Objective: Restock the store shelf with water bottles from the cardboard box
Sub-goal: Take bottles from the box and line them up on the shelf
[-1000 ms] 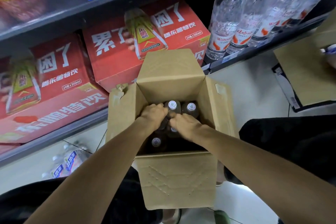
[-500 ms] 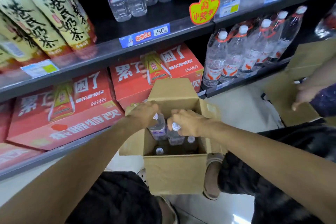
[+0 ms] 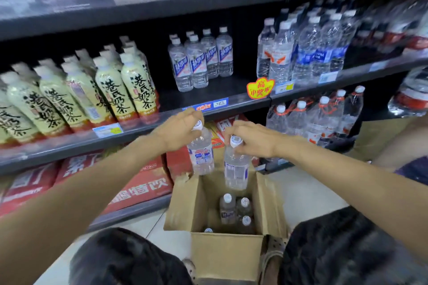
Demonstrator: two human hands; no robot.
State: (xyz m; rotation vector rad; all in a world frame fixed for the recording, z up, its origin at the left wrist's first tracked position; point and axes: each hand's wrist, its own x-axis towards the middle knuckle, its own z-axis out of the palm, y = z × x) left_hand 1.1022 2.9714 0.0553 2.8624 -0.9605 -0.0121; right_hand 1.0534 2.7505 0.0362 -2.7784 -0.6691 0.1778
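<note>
An open cardboard box (image 3: 225, 253) stands on the floor between my knees, with several water bottles (image 3: 228, 209) upright inside. My left hand (image 3: 178, 132) grips one clear water bottle (image 3: 201, 155) by its white cap, above the box's far left corner. My right hand (image 3: 252, 137) holds a second water bottle (image 3: 235, 169) by the cap, hanging over the box. Both bottles are clear of the box top. On the middle shelf (image 3: 215, 93) stand several matching bottles (image 3: 199, 62), with bare shelf in front of them.
Milk tea bottles (image 3: 102, 92) fill the shelf's left side. Larger water bottles (image 3: 308, 53) stand at the right. Red drink cartons (image 3: 129, 183) sit on the bottom shelf behind the box. Another person's arm (image 3: 403, 146) is at the right edge.
Both hands have risen out of the box, each lifting a bottle by its cap. The view has tilted up, so the middle and upper shelves now show.
</note>
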